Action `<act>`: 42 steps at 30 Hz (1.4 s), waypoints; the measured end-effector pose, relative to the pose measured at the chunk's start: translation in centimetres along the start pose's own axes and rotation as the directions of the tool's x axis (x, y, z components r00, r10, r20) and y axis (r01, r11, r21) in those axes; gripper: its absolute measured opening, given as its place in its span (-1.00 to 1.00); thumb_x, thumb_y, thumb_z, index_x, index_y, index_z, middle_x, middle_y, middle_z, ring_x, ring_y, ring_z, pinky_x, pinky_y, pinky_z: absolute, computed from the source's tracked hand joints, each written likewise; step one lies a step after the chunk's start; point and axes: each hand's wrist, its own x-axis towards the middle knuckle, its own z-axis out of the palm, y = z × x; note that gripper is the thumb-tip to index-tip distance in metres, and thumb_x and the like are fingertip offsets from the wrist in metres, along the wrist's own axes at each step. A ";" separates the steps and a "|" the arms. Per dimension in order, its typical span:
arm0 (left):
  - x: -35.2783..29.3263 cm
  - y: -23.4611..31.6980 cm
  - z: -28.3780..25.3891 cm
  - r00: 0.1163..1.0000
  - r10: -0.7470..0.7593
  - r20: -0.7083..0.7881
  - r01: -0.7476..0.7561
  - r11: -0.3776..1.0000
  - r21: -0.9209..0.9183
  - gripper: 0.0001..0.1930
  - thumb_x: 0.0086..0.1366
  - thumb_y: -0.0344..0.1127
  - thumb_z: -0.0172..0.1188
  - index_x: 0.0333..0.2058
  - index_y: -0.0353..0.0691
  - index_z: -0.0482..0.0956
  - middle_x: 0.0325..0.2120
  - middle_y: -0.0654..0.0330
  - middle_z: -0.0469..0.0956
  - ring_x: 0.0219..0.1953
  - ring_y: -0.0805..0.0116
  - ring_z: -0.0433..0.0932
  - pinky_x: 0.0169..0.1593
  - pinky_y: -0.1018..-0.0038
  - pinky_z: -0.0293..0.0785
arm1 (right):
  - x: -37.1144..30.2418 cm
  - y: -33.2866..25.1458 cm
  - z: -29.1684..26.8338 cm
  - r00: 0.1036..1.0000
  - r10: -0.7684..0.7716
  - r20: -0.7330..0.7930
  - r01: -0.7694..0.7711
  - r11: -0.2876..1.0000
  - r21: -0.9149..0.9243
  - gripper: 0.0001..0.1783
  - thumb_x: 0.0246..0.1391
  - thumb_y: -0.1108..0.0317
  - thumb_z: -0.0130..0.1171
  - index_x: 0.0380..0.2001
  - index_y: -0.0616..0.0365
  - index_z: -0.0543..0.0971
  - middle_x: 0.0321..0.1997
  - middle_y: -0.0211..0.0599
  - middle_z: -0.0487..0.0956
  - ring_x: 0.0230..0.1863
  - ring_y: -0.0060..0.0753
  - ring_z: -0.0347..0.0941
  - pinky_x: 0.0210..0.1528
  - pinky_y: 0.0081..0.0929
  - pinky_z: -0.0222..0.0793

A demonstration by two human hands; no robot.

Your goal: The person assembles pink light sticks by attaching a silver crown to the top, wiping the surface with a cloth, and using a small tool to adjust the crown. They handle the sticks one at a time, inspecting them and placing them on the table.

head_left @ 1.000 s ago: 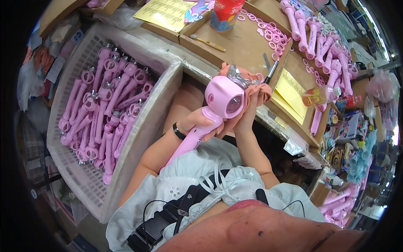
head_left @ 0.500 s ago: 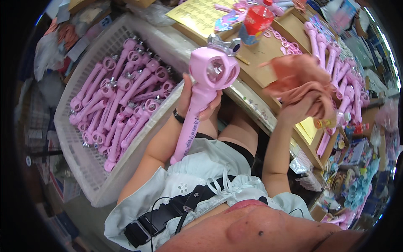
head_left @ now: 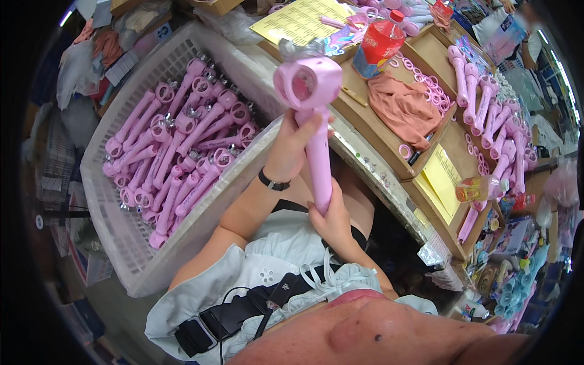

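A pink plastic toy wand [head_left: 319, 155] stands tilted in front of me, its round, hollow head up and a silvery crown piece on top. Just below that head, my left hand [head_left: 293, 143] is wrapped round the handle. My right hand [head_left: 333, 222] grips the handle's lower end. To the left a white plastic basket [head_left: 100, 237] holds many more pink wands [head_left: 176, 140]. An orange cloth [head_left: 401, 109] lies crumpled in a cardboard tray on the workbench, right of the wand.
A red-capped drink bottle [head_left: 378, 45] stands on the bench beside a yellow printed sheet [head_left: 298, 24]. Pink rings [head_left: 429, 88] and more wands [head_left: 486, 103] fill the cardboard trays [head_left: 420, 45]. A second bottle [head_left: 477, 188] lies near folded yellow paper [head_left: 439, 182]. Another person [head_left: 529, 36] is at the far right.
The orange cloth has left my right hand and now lies in the tray. My right hand has come down to the wand's lower end. The wand has turned and swung more upright.
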 end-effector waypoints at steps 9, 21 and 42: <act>-2.0 -1.5 -0.8 0.935 -0.203 0.291 0.227 0.973 -0.050 -0.49 0.14 -0.41 0.14 0.07 -0.33 0.20 -0.09 0.03 0.42 -0.17 0.23 0.54 -0.16 0.41 0.52 | -2.7 0.9 0.0 0.991 0.083 0.107 -0.118 0.915 0.386 -0.33 -0.24 0.49 0.17 0.06 0.19 0.26 -0.36 -0.28 0.49 -0.34 -0.46 0.45 -0.24 -0.46 0.38; -1.4 -1.4 -0.9 0.915 -0.250 0.317 0.250 0.967 0.041 -0.45 0.26 -0.13 0.11 0.08 -0.38 0.22 -0.06 -0.01 0.42 -0.04 0.09 0.49 0.02 0.26 0.47 | -2.6 1.3 0.2 0.980 0.089 0.176 -0.167 0.848 0.502 -0.39 -0.27 0.50 0.17 -0.03 0.20 0.29 -0.39 -0.32 0.50 -0.35 -0.51 0.44 -0.25 -0.50 0.38; -2.0 -3.1 -0.7 0.916 -0.278 0.288 0.307 0.950 -0.059 -0.67 0.03 -0.27 0.17 -0.27 -0.35 0.40 -0.46 0.16 0.42 -0.56 0.45 0.44 -0.50 0.50 0.41 | -2.5 1.5 0.6 0.981 0.103 0.163 -0.168 0.872 0.459 -0.35 -0.25 0.46 0.19 0.03 0.21 0.27 -0.36 -0.31 0.51 -0.33 -0.49 0.46 -0.22 -0.48 0.39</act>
